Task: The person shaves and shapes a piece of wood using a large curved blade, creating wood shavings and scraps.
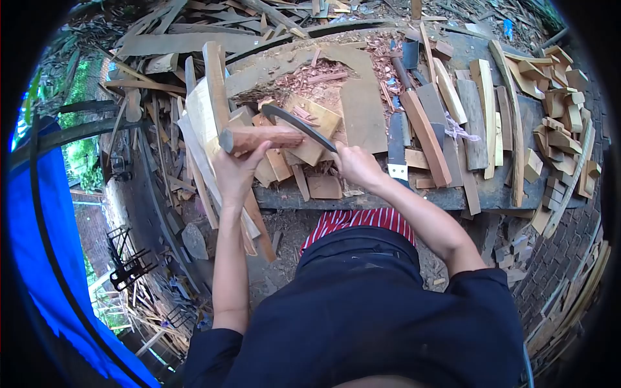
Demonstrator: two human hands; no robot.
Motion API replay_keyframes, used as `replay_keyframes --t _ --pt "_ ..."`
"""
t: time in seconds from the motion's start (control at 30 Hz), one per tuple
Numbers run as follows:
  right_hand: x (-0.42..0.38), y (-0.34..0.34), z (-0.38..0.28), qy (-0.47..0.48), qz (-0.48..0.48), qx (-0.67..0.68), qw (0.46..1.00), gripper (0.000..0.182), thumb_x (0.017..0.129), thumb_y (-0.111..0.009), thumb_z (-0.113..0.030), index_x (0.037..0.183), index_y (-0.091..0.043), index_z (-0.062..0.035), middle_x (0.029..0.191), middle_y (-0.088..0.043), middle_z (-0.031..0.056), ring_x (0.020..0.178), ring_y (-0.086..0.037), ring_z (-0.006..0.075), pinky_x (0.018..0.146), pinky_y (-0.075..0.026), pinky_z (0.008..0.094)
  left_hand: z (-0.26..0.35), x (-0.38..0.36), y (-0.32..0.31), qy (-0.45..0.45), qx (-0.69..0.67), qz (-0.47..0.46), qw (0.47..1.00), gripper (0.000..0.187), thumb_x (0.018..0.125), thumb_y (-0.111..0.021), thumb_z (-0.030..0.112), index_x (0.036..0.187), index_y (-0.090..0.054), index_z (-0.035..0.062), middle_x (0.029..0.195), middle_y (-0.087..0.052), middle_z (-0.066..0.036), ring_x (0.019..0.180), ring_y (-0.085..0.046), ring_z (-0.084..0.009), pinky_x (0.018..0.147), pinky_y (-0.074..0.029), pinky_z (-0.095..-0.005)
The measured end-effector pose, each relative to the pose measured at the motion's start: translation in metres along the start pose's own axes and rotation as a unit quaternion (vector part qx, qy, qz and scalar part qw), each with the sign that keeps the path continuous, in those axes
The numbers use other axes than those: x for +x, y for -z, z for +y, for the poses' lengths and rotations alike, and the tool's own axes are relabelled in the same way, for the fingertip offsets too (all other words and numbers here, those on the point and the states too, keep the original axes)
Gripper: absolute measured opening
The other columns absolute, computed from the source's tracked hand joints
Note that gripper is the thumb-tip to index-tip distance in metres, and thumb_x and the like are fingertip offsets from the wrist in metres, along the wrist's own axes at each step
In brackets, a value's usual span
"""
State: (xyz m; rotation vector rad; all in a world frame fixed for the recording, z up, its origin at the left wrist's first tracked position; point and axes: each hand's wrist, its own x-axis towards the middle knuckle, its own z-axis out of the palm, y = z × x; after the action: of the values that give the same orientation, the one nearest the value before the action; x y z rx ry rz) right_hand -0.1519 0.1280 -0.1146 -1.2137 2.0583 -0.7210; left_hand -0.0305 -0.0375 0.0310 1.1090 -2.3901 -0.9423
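Note:
A reddish wood piece [259,137] lies across above the worktable's left part, with my left hand [238,173] closed round its left end. My right hand [358,165] is closed on the near end of a long dark curved blade [303,125]; its handle is hidden in my fist. The blade slants up to the left, close to the right end of the reddish piece; whether they touch is unclear. Beneath are pale wood blocks [317,116] among reddish chips [323,76].
Right of my right hand lie a saw [396,145], a reddish beam [425,138] and several wood strips. Small cut blocks [569,116] are heaped at the far right. Long boards [215,84] stand at the left. A blue sheet [48,258] hangs beyond.

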Motion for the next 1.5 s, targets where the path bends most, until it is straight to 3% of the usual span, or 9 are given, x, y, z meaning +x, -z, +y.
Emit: replay_keyframes --t 0.2,0.27,0.47,0.83,0.9,1.13,1.2,1.3,1.5 --pt "0.008 0.052 -0.037 0.036 0.030 0.032 0.998 0.016 0.091 -0.047 -0.016 0.097 -0.052 -0.0025 0.067 -0.064 0.0214 0.065 -0.065 0.0429 0.057 -0.052 0.0517 0.002 -0.005 -0.009 0.009 0.044 0.042 0.998 0.035 0.075 -0.082 0.017 0.098 -0.066 -0.0037 0.089 -0.071 -0.008 0.080 -0.067 -0.0155 0.073 -0.053 -0.0287" --pt "0.004 0.072 -0.061 0.104 0.130 0.112 0.980 0.019 0.094 -0.049 -0.021 0.097 -0.051 -0.0026 0.066 -0.062 0.0232 0.065 -0.062 0.0439 0.058 -0.050 0.0531 -0.002 -0.006 -0.010 0.021 0.046 0.040 0.998 0.034 0.075 -0.082 0.017 0.097 -0.066 -0.0039 0.086 -0.071 -0.010 0.079 -0.068 -0.0163 0.072 -0.054 -0.0293" --pt "0.010 0.011 0.002 -0.016 -0.022 0.045 0.999 0.019 0.092 -0.050 -0.020 0.099 -0.052 -0.0020 0.072 -0.063 0.0258 0.069 -0.062 0.0455 0.062 -0.050 0.0546 -0.018 -0.010 -0.015 -0.013 0.016 0.065 0.998 0.034 0.076 -0.081 0.020 0.095 -0.067 -0.0045 0.083 -0.071 -0.013 0.077 -0.070 -0.0172 0.070 -0.054 -0.0296" --pt "0.001 0.048 -0.044 0.097 0.126 0.138 0.977 0.019 0.094 -0.049 -0.021 0.100 -0.052 -0.0030 0.068 -0.061 0.0246 0.067 -0.062 0.0445 0.060 -0.049 0.0540 -0.016 -0.013 -0.021 0.044 -0.027 0.079 0.996 0.035 0.078 -0.080 0.017 0.099 -0.065 -0.0059 0.089 -0.071 -0.011 0.082 -0.068 -0.0153 0.074 -0.054 -0.0282" --pt "0.006 0.004 -0.007 0.026 0.025 0.043 0.998 0.019 0.094 -0.050 -0.021 0.101 -0.052 -0.0030 0.068 -0.061 0.0240 0.066 -0.062 0.0430 0.058 -0.049 0.0525 -0.015 -0.013 -0.022 0.016 -0.040 0.094 0.995 0.035 0.078 -0.080 0.017 0.099 -0.065 -0.0059 0.090 -0.071 -0.011 0.082 -0.068 -0.0151 0.074 -0.054 -0.0283" --pt "0.002 0.051 -0.041 0.055 0.040 0.077 0.995 0.019 0.094 -0.052 -0.023 0.098 -0.051 -0.0041 0.070 -0.062 0.0248 0.064 -0.061 0.0450 0.057 -0.048 0.0537 -0.026 -0.013 -0.026 0.022 -0.053 0.084 0.995 0.036 0.078 -0.080 0.014 0.102 -0.063 -0.0063 0.092 -0.071 -0.012 0.085 -0.067 -0.0150 0.073 -0.055 -0.0282" --pt "0.000 0.068 -0.053 0.118 0.132 0.119 0.977 0.019 0.094 -0.052 -0.023 0.098 -0.051 -0.0045 0.069 -0.062 0.0255 0.064 -0.061 0.0457 0.056 -0.048 0.0544 -0.026 -0.016 -0.027 0.029 -0.070 0.087 0.993 0.036 0.078 -0.080 0.014 0.102 -0.063 -0.0063 0.092 -0.070 -0.012 0.085 -0.067 -0.0149 0.073 -0.055 -0.0283" --pt "0.002 0.017 -0.011 0.039 0.012 0.044 0.998 0.018 0.094 -0.052 -0.021 0.097 -0.051 -0.0040 0.068 -0.061 0.0252 0.065 -0.062 0.0448 0.057 -0.048 0.0542 -0.019 -0.016 -0.029 0.043 -0.086 0.105 0.990 0.037 0.078 -0.079 0.013 0.104 -0.062 -0.0068 0.094 -0.070 -0.012 0.085 -0.067 -0.0147 0.074 -0.054 -0.0280" --pt "0.004 0.019 0.005 0.047 0.027 0.017 0.998 0.018 0.091 -0.050 -0.020 0.094 -0.053 -0.0031 0.069 -0.063 0.0224 0.068 -0.064 0.0435 0.058 -0.050 0.0542 -0.029 -0.015 -0.029 0.052 -0.082 0.087 0.992 0.041 0.080 -0.078 0.014 0.108 -0.057 -0.0076 0.101 -0.066 -0.012 0.093 -0.065 -0.0160 0.080 -0.054 -0.0268"
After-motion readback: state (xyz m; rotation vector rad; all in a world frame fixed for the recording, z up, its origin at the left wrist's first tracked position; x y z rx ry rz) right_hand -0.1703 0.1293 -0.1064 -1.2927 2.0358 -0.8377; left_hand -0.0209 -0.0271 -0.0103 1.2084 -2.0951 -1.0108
